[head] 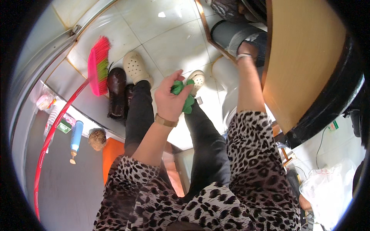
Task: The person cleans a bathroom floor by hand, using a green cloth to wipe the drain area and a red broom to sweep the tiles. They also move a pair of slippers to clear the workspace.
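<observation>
Crumpled green material, perhaps cloth or thin plastic (188, 104), is held in the fingers of my left hand (171, 99), above the tiled floor and between my cream clogs (136, 67). My right hand (247, 49) reaches into the cabinet opening at the upper right, beside a dark grey cylindrical container (227, 32) with a paler band. The fingers of that hand are partly hidden and blurred, so what they touch cannot be told.
A pink broom (94, 70) with a red handle stands at the left, beside dark brown shoes (116, 93). A blue tube (76, 135) and an orange object (112, 154) are at lower left. A wooden cabinet door (300, 60) stands right; a white plastic bag (326, 187) lies lower right.
</observation>
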A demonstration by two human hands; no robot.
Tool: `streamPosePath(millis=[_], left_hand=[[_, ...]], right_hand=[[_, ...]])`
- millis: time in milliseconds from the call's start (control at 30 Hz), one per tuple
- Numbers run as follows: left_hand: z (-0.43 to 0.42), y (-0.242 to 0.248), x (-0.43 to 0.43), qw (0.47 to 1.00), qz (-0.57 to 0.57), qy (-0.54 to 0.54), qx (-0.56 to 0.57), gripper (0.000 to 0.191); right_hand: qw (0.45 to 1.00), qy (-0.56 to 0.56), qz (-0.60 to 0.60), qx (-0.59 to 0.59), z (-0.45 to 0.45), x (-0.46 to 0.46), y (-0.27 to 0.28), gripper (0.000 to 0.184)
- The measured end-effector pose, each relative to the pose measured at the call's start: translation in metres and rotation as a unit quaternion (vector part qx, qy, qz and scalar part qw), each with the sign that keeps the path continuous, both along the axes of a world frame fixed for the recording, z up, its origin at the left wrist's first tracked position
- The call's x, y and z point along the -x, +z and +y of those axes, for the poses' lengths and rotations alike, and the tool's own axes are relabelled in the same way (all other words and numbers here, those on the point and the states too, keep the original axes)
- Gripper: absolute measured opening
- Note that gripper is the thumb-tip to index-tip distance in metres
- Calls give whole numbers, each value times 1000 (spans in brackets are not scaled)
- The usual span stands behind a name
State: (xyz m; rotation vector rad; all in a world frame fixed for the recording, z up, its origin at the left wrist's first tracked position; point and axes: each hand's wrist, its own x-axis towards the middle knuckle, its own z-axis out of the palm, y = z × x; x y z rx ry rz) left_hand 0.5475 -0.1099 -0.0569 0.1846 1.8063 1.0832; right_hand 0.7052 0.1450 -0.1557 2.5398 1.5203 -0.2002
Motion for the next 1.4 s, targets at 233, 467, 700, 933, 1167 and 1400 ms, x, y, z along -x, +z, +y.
streamPosePath(millis=[233,467,700,933,1167,1400], left_hand=[[8,-6,11,999,15,31,-5,42],[7,-12,3,993,114,7,-6,43],[19,-11,-6,987,159,2,-8,42],[26,-10,-12,987,156,16,-29,41],[25,-8,-20,988,145,26,-38,42],[23,-7,-20,995,98,28,-20,42]], right_hand=[[996,43,42,-63,-13,-14,-19,36],[980,125,26,-151,-9,-35,-37,38],[998,-18,26,61,-23,-26,-35,35],[981,21,130,-145,-22,-38,-41,40],[999,34,-7,-36,-19,-38,-50,47],[764,-97,636,-50,-71,17,19,27]])
